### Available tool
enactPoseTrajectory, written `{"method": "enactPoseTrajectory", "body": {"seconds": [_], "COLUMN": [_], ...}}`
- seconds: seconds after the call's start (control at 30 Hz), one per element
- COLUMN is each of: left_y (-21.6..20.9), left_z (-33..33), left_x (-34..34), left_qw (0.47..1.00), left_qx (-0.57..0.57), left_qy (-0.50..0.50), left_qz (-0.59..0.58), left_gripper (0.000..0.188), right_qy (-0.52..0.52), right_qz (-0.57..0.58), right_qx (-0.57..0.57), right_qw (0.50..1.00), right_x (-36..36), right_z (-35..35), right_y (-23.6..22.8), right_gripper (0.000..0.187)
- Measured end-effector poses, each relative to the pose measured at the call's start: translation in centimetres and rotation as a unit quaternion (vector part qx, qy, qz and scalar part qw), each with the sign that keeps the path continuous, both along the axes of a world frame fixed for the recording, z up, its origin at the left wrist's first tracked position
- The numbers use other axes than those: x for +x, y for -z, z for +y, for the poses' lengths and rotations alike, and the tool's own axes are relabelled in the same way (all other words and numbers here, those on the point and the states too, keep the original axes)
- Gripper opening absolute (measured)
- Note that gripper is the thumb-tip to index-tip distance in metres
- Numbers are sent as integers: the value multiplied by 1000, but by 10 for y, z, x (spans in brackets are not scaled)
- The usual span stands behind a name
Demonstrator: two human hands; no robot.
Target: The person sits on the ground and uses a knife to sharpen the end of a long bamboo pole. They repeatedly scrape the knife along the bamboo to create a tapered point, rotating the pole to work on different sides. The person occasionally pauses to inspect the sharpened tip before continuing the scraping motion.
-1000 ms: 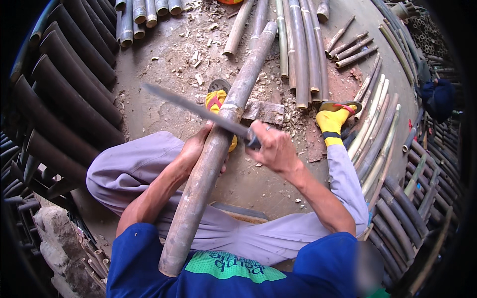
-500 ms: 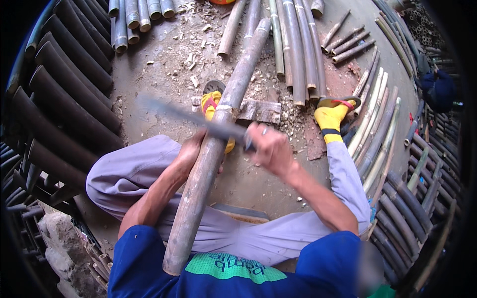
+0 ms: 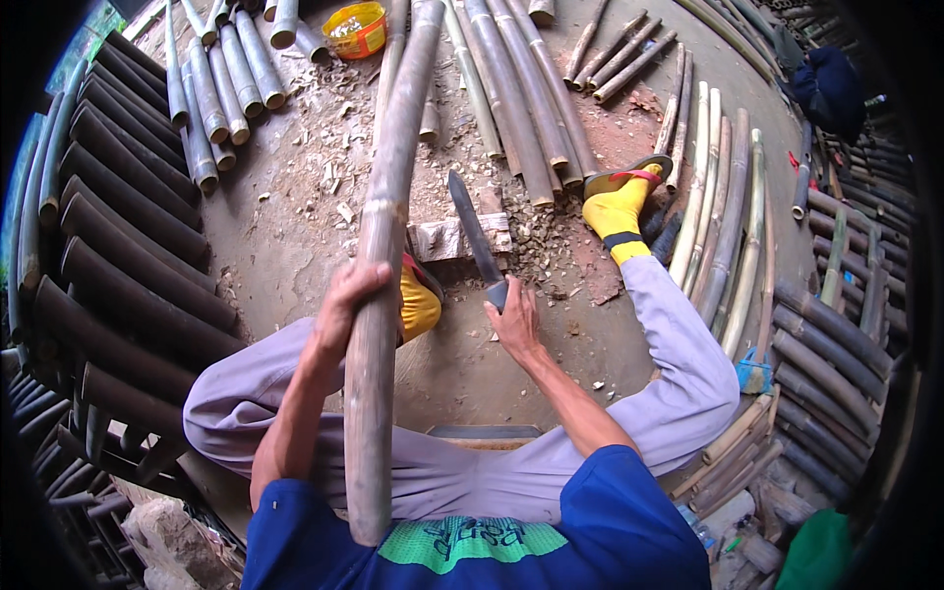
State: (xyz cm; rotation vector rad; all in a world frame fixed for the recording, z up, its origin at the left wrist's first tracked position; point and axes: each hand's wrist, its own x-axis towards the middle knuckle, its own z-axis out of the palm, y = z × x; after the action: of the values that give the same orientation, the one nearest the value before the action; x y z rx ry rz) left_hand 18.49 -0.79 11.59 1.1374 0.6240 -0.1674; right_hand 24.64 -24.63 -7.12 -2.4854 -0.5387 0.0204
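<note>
Now that the long grey knife has come off it, the left hand wraps the thick brown bamboo pole; the right hand grips the knife beside it, cutting paused.

Your floor is bare packed earth, littered with pale bamboo chips around a small wooden chopping block. Split bamboo strips lie in a row to your right, dark half-culms to your left. Whole poles and a yellow bowl lie ahead.
</note>
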Motion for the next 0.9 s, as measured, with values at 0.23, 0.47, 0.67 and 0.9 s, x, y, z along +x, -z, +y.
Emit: {"method": "enactPoseTrajectory", "body": {"seconds": [0.23, 0.47, 0.67, 0.9], "left_y": [41, 94, 105, 136], "left_z": [-25, -82, -90, -58], "left_x": [125, 198, 181, 154], "left_qw": [987, 958, 944, 944], "left_qx": [93, 250, 314, 327], "left_qy": [-34, -14, 12, -1], "left_qz": [-124, -138, -100, -53], "left_gripper": [45, 51, 46, 34], "right_qy": [-51, 20, 82, -69], "right_qz": [637, 302, 281, 142], "right_qx": [445, 248, 145, -51], "right_qw": [628, 920, 945, 986], "right_x": [8, 29, 143, 227], "right_z": [-1, -42, -14, -77], "right_y": [-137, -104, -76, -97], "right_gripper": [83, 67, 63, 60]}}
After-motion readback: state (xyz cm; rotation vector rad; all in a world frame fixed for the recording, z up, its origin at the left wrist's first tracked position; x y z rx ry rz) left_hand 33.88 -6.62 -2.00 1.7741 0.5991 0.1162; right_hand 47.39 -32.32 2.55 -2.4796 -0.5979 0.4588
